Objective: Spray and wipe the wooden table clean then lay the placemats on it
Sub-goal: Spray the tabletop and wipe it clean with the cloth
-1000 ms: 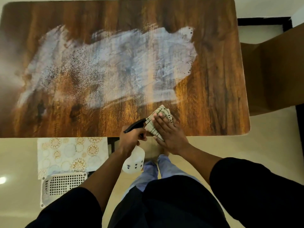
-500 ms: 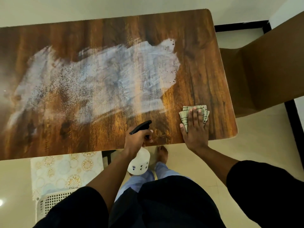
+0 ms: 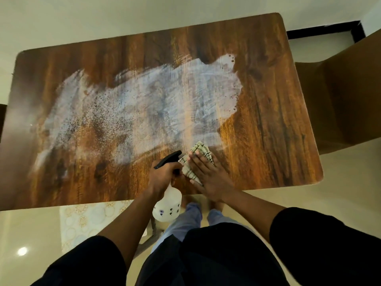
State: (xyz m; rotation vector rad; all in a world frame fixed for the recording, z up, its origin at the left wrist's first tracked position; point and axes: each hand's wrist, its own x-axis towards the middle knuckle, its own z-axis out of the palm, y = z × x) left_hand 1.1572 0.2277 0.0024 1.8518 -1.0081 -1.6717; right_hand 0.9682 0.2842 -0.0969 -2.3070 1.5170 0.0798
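Cloth (image 3: 195, 159) back from right edge toward worktop (image 3: 268, 141) near-centre, beside bottle (image 3: 168, 205). Right hand (image 3: 208, 174) flat on cloth, fingers straight. Left hand (image 3: 162, 178) wrapped round bottle neck. Cloth soft, light (best pressed flat). Placemat (image 3: 86, 219) on floor.

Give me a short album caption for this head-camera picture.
Right hand presses a checked cloth on the streaky wooden table; left hand grips the spray bottle.

A glossy cream tiled floor (image 3: 340, 182) surrounded the scene, with a bright spot of reflected light (image 3: 22, 251) at lower left. A brown smooth-surfaced chair (image 3: 340, 96) stood at right (partly cropped). A black baseboard strip (image 3: 321, 30) edged the white wall (image 3: 309, 9).
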